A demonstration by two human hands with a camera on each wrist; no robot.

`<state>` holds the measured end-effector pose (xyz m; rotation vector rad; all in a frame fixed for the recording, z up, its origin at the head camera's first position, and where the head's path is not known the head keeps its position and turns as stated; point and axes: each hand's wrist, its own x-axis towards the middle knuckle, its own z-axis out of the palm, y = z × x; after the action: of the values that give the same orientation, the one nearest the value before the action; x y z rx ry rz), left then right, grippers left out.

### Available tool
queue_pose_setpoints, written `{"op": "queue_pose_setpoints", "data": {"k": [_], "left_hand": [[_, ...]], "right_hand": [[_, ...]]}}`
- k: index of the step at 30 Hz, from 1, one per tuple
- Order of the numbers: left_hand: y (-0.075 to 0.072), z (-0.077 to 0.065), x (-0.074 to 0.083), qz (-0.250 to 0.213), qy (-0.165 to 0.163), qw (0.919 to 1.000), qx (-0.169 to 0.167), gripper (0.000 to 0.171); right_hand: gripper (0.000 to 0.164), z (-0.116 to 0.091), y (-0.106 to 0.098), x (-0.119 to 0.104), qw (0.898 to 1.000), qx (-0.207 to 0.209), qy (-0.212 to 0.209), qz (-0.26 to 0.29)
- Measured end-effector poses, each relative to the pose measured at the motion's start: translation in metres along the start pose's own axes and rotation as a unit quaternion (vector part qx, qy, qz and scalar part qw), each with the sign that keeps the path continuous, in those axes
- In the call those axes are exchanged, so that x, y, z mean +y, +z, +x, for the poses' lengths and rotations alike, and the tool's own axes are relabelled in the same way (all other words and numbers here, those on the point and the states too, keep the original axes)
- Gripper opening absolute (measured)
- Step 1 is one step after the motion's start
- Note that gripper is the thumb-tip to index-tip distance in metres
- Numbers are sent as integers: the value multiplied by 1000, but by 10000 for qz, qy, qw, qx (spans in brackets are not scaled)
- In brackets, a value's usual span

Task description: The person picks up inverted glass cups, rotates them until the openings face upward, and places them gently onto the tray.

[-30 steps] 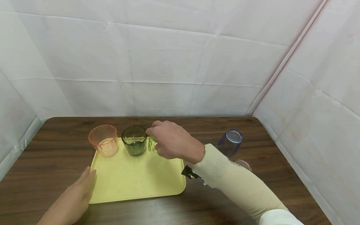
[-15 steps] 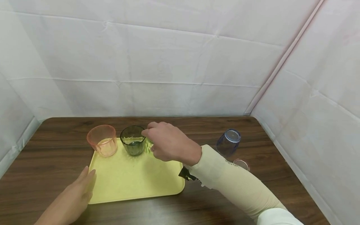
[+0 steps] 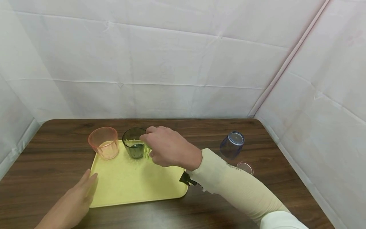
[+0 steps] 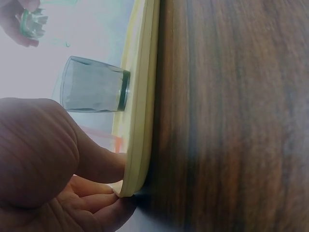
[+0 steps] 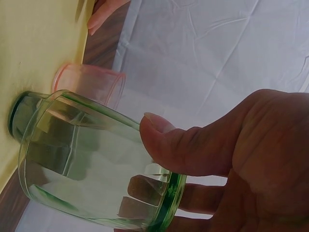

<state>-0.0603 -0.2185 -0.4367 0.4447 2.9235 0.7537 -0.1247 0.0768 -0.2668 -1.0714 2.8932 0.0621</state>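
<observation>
Green tumbler [image 5: 96, 159], base in the right hand [image 3: 168, 146].
On my wrist feed, thumb [image 5: 169, 147] and fingers [image 5: 202, 197] pinch it, mouth away from the palm; the left hand [image 3: 72, 200] grips the yellow tray [image 3: 128, 184].

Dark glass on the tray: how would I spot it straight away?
Start at the yellow tray on the brown table. Along its far side, look between the orange-pink glass and the person's right hand. The dark glass stands upright there; its smoky grey-green tint sets it apart from the orange-pink glass and that hand's light green glass.
</observation>
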Motion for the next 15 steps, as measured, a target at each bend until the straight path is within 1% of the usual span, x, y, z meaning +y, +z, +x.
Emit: {"op": "queue_pose_setpoints", "data": {"k": [6,8,12,15], "left_hand": [[0,0,3,2,2,10000,-26,52],[0,0,4,1,18,10000,11,51],[2,-1,4,34,74,9999,123,53],[3,-1,5,-14,90,9997,244,60]], "right_hand": [[41,1,-1,-5,9999,-110,35,5],[44,2,-2,-6,9999,-153,52,14],[43,2,-1,-8,9999,-125,8,29],[41,2,0,-8,9999,-86,-31,135]]}}
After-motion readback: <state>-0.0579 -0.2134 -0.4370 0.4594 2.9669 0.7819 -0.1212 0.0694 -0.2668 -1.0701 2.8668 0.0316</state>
